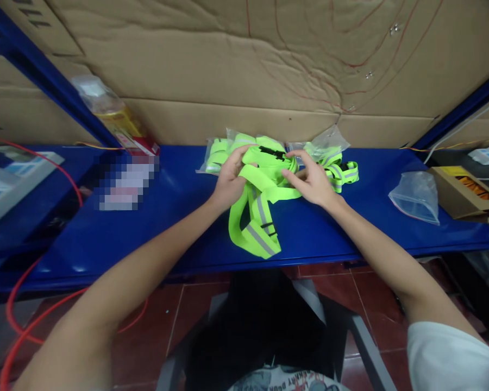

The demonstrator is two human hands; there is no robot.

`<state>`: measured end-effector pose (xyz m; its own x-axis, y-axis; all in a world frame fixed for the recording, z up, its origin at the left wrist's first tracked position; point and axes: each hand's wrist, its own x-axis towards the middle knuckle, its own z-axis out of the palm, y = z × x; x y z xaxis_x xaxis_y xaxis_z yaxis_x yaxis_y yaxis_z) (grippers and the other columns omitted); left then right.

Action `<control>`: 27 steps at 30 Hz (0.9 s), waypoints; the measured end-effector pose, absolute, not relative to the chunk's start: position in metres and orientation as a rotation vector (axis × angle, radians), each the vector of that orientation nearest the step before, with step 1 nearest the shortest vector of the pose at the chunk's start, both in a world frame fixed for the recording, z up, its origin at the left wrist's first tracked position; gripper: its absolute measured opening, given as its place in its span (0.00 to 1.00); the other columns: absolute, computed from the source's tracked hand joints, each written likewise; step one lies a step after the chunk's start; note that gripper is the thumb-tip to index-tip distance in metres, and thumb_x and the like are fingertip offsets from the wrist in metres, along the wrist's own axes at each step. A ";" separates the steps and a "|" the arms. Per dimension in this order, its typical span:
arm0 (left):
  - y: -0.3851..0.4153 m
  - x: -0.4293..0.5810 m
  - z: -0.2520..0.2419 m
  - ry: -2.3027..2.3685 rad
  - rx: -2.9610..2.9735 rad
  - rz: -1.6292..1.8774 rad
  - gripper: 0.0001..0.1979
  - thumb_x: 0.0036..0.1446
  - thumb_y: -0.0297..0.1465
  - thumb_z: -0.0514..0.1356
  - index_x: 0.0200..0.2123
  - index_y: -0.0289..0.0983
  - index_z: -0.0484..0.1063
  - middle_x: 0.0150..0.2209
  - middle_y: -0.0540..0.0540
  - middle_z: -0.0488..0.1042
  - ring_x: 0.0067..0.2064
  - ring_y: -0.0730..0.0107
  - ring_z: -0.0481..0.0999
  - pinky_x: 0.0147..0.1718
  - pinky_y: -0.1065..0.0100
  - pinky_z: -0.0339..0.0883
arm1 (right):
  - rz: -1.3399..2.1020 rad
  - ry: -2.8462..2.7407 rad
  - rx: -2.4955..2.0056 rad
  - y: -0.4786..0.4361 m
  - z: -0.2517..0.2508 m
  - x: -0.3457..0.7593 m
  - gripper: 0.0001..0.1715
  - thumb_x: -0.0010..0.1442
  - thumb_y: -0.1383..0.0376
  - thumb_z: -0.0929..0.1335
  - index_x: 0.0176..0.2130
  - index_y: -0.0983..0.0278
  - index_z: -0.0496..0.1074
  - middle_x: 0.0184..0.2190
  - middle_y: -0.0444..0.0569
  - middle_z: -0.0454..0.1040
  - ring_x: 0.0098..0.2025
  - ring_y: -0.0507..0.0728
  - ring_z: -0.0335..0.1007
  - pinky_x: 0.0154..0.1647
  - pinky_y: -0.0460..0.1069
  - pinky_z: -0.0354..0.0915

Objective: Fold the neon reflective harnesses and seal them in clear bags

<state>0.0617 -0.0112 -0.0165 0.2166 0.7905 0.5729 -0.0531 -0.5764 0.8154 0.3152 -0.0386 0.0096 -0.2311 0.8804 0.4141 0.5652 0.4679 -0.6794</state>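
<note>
Left hand [228,182] and right hand [313,183], fingers pinching neon strap [257,233]: light, limp, likely tangles; hold near black buckle [274,153].

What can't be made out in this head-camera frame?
Head view:
1. Patch on the blue shelf: pixelated, nothing readable.
2. Right hand: its own back hides whether it grips the reflective strap, which the left hand clasps.
3. Bagged straps: the hands cover them, count unclear.
4. Cardboard box: cut by the right edge, contents too small.
</note>
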 end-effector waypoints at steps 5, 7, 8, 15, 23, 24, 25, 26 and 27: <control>-0.015 0.058 -0.016 0.557 1.971 1.264 0.35 0.61 0.46 0.72 0.67 0.46 0.67 0.68 0.36 0.74 0.69 0.50 0.75 0.61 0.52 0.78 | 0.493 -1.893 -1.245 -0.030 0.000 0.309 0.49 0.63 0.40 0.75 0.73 0.58 0.66 0.26 0.44 0.82 0.30 0.66 0.80 0.44 0.63 0.74; -0.019 0.054 -0.011 0.543 2.126 1.139 0.43 0.56 0.44 0.76 0.71 0.45 0.65 0.69 0.35 0.73 0.70 0.46 0.74 0.65 0.49 0.76 | 0.420 -1.947 -1.264 -0.028 -0.002 0.310 0.36 0.61 0.46 0.77 0.62 0.59 0.77 0.26 0.45 0.82 0.29 0.63 0.78 0.40 0.59 0.72; -0.021 0.052 -0.008 0.542 2.198 1.065 0.49 0.51 0.45 0.79 0.72 0.45 0.65 0.70 0.34 0.71 0.71 0.43 0.72 0.67 0.47 0.73 | 0.376 -1.965 -1.278 -0.027 -0.002 0.311 0.29 0.60 0.48 0.77 0.55 0.60 0.81 0.25 0.44 0.81 0.28 0.61 0.77 0.38 0.57 0.70; -0.028 0.055 -0.002 0.599 2.138 1.124 0.30 0.60 0.54 0.72 0.60 0.45 0.79 0.60 0.39 0.81 0.62 0.50 0.81 0.63 0.50 0.74 | 0.136 -2.005 -1.176 -0.029 0.000 0.310 0.18 0.61 0.52 0.77 0.46 0.60 0.84 0.25 0.42 0.70 0.30 0.57 0.68 0.39 0.53 0.63; -0.010 0.051 -0.005 0.886 1.905 1.466 0.24 0.62 0.54 0.71 0.45 0.39 0.80 0.43 0.42 0.85 0.43 0.58 0.85 0.44 0.58 0.80 | 0.082 -2.152 -1.081 -0.027 0.004 0.313 0.31 0.61 0.61 0.74 0.63 0.60 0.77 0.52 0.56 0.79 0.49 0.67 0.77 0.53 0.62 0.69; -0.006 0.049 -0.004 0.864 1.838 1.489 0.25 0.61 0.55 0.71 0.47 0.40 0.79 0.44 0.41 0.84 0.44 0.58 0.85 0.45 0.59 0.81 | 0.079 -2.154 -1.109 -0.026 0.005 0.315 0.29 0.62 0.62 0.73 0.62 0.60 0.77 0.50 0.55 0.81 0.48 0.67 0.78 0.53 0.63 0.68; -0.002 0.047 -0.003 0.845 1.762 1.509 0.27 0.60 0.56 0.71 0.49 0.41 0.78 0.45 0.41 0.84 0.45 0.58 0.85 0.45 0.58 0.81 | 0.067 -2.146 -1.134 -0.025 0.005 0.317 0.26 0.63 0.63 0.72 0.60 0.60 0.78 0.48 0.54 0.82 0.46 0.66 0.78 0.53 0.63 0.68; 0.001 0.046 -0.004 0.827 1.688 1.520 0.29 0.60 0.58 0.70 0.52 0.42 0.76 0.46 0.41 0.84 0.46 0.58 0.86 0.46 0.58 0.82 | 0.050 -2.132 -1.150 -0.024 0.006 0.318 0.23 0.64 0.64 0.71 0.58 0.60 0.79 0.47 0.54 0.83 0.46 0.66 0.79 0.53 0.63 0.67; 0.004 0.046 -0.004 0.811 1.626 1.513 0.30 0.61 0.59 0.69 0.53 0.42 0.75 0.46 0.41 0.84 0.47 0.57 0.86 0.47 0.57 0.82 | 0.029 -2.114 -1.158 -0.023 0.007 0.319 0.21 0.65 0.65 0.69 0.56 0.60 0.80 0.46 0.54 0.83 0.46 0.66 0.79 0.53 0.63 0.67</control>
